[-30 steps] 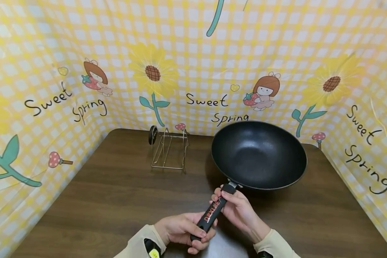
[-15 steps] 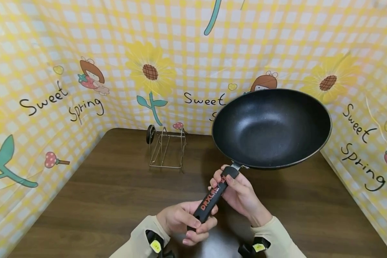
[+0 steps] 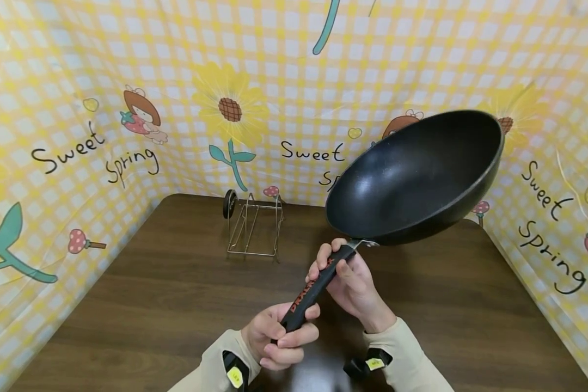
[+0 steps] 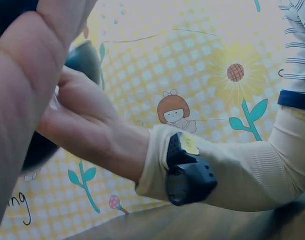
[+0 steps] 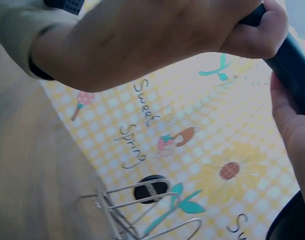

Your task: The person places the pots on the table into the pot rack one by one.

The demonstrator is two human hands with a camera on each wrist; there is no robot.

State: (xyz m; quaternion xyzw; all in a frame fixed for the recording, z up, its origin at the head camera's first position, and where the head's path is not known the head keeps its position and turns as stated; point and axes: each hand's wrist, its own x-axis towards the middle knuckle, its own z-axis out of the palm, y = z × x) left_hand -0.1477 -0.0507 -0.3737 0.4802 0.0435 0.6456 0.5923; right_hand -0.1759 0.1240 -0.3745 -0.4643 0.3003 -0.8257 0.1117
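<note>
In the head view a black wok (image 3: 416,179) is held up above the table, its bowl tilted so the inside faces me and the right rim drops. My left hand (image 3: 281,335) grips the end of its black handle (image 3: 313,291), which bears red letters. Nearer the bowl, my right hand (image 3: 350,283) holds the same handle, thumb on one side and fingers round the other. The left wrist view shows my right hand (image 4: 87,107) beyond the close, blurred left hand (image 4: 27,80). In the right wrist view my left hand (image 5: 252,30) is curled round the handle (image 5: 295,70).
A wire rack (image 3: 252,228) with a round black knob (image 3: 230,204) stands at the back left of the brown wooden table (image 3: 176,305). Yellow checked cloth (image 3: 304,98) with printed flowers hangs round the back and sides. Both wrists carry small black cameras.
The wok has risen from low over the table's back right and moved slightly right. Its bowl has turned and tilted. Both hands have kept their grip and moved up and slightly left.
</note>
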